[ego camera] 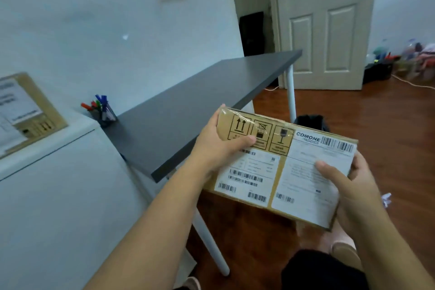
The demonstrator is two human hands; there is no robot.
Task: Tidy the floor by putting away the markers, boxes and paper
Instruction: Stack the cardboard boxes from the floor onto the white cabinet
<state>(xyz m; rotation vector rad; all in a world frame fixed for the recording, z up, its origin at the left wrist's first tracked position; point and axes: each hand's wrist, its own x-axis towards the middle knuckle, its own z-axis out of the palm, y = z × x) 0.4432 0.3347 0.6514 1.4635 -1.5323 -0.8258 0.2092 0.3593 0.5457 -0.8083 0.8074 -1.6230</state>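
A flat cardboard parcel box [266,172] with white shipping labels and handling symbols is held in the air above the wooden floor. My left hand [216,148] grips its far left corner, thumb on top. My right hand [346,186] grips its near right edge, thumb on the label. A second cardboard box [26,110] lies on a white cabinet at the left. Coloured markers [97,105] stand in a dark mesh holder [106,116] at the near end of the grey desk. A crumpled white paper [386,199] lies on the floor to the right.
The grey desk [188,110] on white legs runs along the wall. A black bin [310,121] stands on the floor behind the held box. A white door [324,23] stands ajar at the back. Assorted clutter [404,59] and a white cable lie at the far right.
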